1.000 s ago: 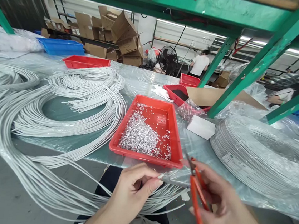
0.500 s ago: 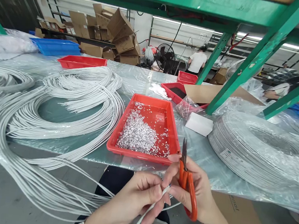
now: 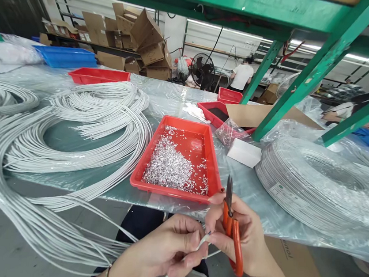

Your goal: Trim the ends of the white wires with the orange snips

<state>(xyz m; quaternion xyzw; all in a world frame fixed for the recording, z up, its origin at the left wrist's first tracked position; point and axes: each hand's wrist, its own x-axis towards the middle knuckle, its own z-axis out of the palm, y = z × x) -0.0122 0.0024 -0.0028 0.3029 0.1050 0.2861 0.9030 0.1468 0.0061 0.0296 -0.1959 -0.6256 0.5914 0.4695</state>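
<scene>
My left hand [image 3: 168,248] pinches the end of a thin white cable [image 3: 202,242] just below the table's front edge. My right hand [image 3: 246,241] meets it there, its fingertips on the same cable tip, while its palm grips orange-handled scissors [image 3: 232,233] with the blades pointing up and closed. Directly beyond both hands sits a red tray [image 3: 185,132] holding a heap of small silver metal pieces [image 3: 168,167]. Many loose white cables [image 3: 60,231] hang off the table edge to my left and run toward my lap.
Coils of cut white cable [image 3: 100,115] cover the table's left. A large wrapped cable spool [image 3: 319,185] lies on the right beside a small white box [image 3: 244,153]. Green frame posts [image 3: 297,80] rise at right. More red trays [image 3: 98,75], a cardboard sheet and people stand farther back.
My right hand swung in from the right with the scissors, turning them blades-up, and joined my left hand. My left hand picked up one cable end and now both pinch it.
</scene>
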